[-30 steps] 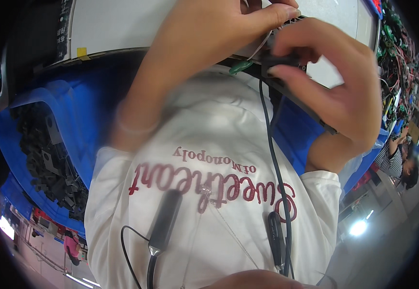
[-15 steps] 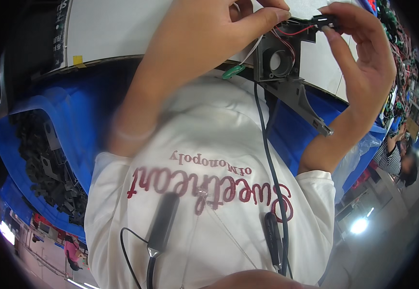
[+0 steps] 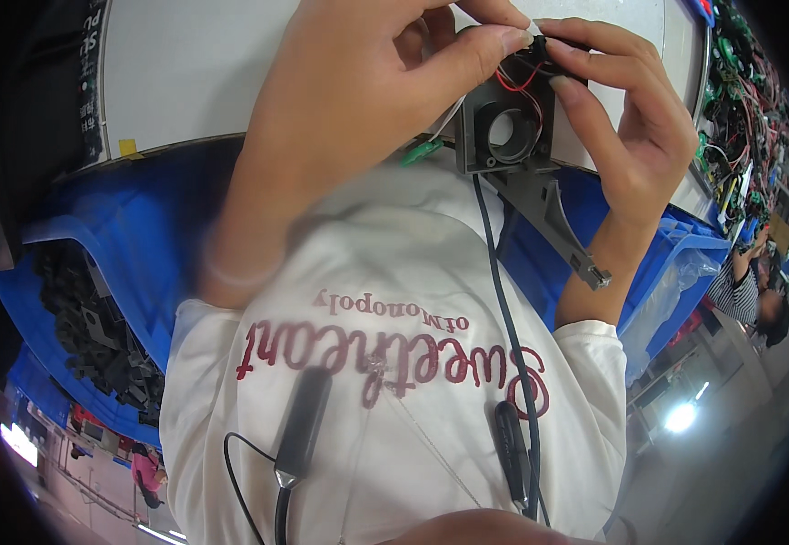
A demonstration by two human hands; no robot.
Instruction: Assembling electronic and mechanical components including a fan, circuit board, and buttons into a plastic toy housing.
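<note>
A dark grey plastic housing (image 3: 470, 136) with a round hole and a long slanting arm (image 3: 553, 222) stands at the front edge of the white work surface. Red and white wires (image 3: 523, 88) run across its upper part. My left hand (image 3: 367, 86) is closed in a pinch at the housing's top, beside a small whitish tip; what lies between its fingers is mostly hidden. My right hand (image 3: 635, 113) pinches a small black plastic part (image 3: 538, 53) against the top of the housing. A green piece (image 3: 422, 152) on a white wire dangles left of the housing.
Blue bins stand below the surface; the left bin (image 3: 108, 263) holds dark plastic parts (image 3: 95, 336). A heap of wired green parts (image 3: 730, 109) lies at the far right. A black cable (image 3: 496, 263) hangs down my front. Another person (image 3: 753, 291) sits at the right.
My right hand has moved left, bringing the small black part with its red wire from beside the housing to its top, close to my left fingers. The housing has shifted slightly left.
</note>
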